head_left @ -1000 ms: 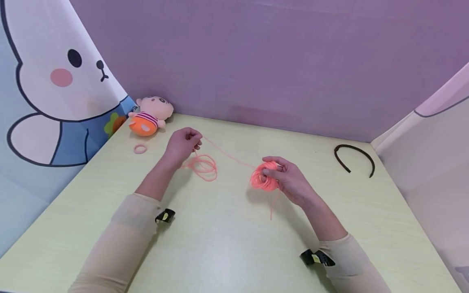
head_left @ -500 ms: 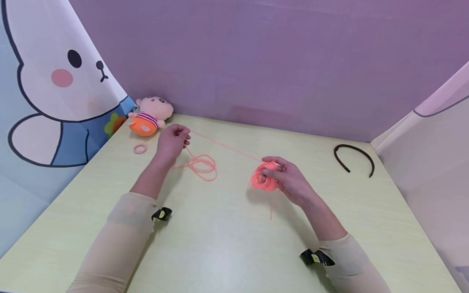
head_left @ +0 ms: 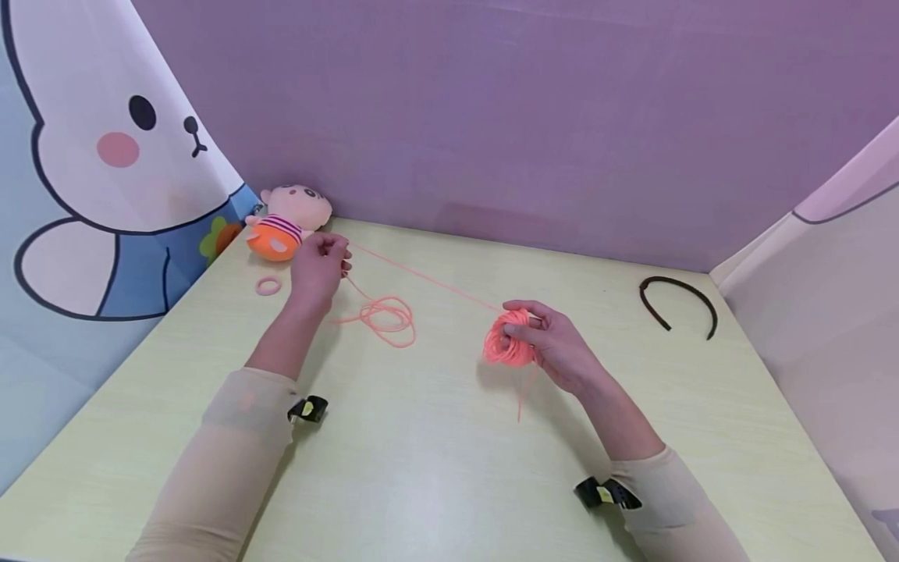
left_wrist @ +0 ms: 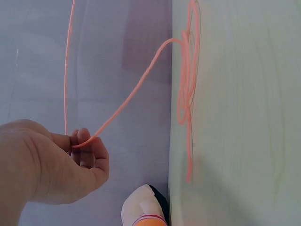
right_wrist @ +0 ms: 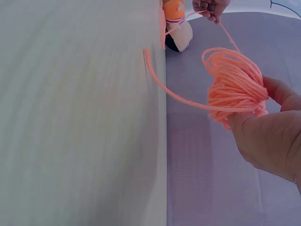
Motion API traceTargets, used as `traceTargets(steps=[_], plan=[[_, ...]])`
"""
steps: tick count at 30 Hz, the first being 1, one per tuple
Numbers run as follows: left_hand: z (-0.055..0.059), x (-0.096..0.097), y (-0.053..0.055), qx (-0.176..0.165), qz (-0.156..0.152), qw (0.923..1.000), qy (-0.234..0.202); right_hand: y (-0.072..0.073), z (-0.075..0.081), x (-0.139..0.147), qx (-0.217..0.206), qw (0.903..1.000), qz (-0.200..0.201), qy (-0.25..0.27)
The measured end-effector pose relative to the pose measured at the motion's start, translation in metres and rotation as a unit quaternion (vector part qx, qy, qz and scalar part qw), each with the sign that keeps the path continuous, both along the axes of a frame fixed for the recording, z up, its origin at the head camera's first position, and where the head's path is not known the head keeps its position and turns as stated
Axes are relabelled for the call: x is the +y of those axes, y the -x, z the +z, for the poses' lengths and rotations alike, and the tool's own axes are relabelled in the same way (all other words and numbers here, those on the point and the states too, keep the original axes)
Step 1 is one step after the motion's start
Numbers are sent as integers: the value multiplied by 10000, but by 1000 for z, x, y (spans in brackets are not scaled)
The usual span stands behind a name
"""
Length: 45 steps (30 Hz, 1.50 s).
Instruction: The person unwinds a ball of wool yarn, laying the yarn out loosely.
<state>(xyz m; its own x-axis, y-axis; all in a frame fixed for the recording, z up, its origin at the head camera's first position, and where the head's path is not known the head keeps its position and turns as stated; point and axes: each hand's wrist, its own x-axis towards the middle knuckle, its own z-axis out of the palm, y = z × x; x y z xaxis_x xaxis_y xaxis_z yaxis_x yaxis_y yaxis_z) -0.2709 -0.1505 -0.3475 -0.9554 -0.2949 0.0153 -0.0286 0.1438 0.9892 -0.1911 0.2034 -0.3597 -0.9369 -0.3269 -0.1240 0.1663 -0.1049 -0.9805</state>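
Observation:
My right hand (head_left: 556,349) grips a wound bundle of coral-pink yarn (head_left: 509,343) above the table, thumb and fingers round its side. From the bundle's lower edge a short tail of yarn (right_wrist: 181,98) hangs to the tabletop. My left hand (head_left: 318,269) pinches a strand of the same yarn (left_wrist: 65,84), which runs nearly straight across to the bundle. Below the left fingers the strand drops to loose loops of yarn (head_left: 389,320) lying on the table. In the right wrist view the bundle (right_wrist: 236,84) shows many parallel wraps.
A plush doll in orange trousers (head_left: 275,236) lies at the back left corner, just behind the left hand. Near it lies a pink ring (head_left: 268,286). A dark headband (head_left: 678,286) rests at the right of the pale table (head_left: 435,468). A purple curtain (head_left: 520,117) stands behind.
My left hand has moved left and slightly away from me, drawing the strand longer between the hands. The right hand with the bundle stays nearly in place; the bundle has turned slightly.

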Motion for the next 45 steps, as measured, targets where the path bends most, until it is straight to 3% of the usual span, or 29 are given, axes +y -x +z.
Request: traceTargets(steps=[4,7,11,15,18,23,25,30,35,45], plan=[[-1,-2,0,-7,-87,9999,62,0,0,0,4,10000,-29,-62],[-5,0,1,-207,-734,9958,504,0,0,0,-15,9999,-61,-141],[-12,10,-1,-380,-1910,9698,1468,0,-1,0,-29,9997,-78,-244],[-11,27,-8,-158,-2373,9453,2230,0,-1,-1,-1,9995,-67,-313],[-8,43,-15,168,-2717,9304,2456,0,-1,-2,39,9993,-37,-381],[-5,74,-30,655,-3625,8987,2380,-1,-1,-4,71,9982,132,-587],[-4,85,-37,726,-3833,8917,2295,-2,0,-5,90,9966,196,-794],[-6,103,-51,776,-3932,8913,2119,-4,-1,-6,171,9917,345,-1228],[-15,116,-57,746,-4065,8874,2041,-5,0,-6,242,9906,600,-1202],[-12,117,-62,549,-4092,8903,1920,-5,1,-5,332,9883,735,-1295]])
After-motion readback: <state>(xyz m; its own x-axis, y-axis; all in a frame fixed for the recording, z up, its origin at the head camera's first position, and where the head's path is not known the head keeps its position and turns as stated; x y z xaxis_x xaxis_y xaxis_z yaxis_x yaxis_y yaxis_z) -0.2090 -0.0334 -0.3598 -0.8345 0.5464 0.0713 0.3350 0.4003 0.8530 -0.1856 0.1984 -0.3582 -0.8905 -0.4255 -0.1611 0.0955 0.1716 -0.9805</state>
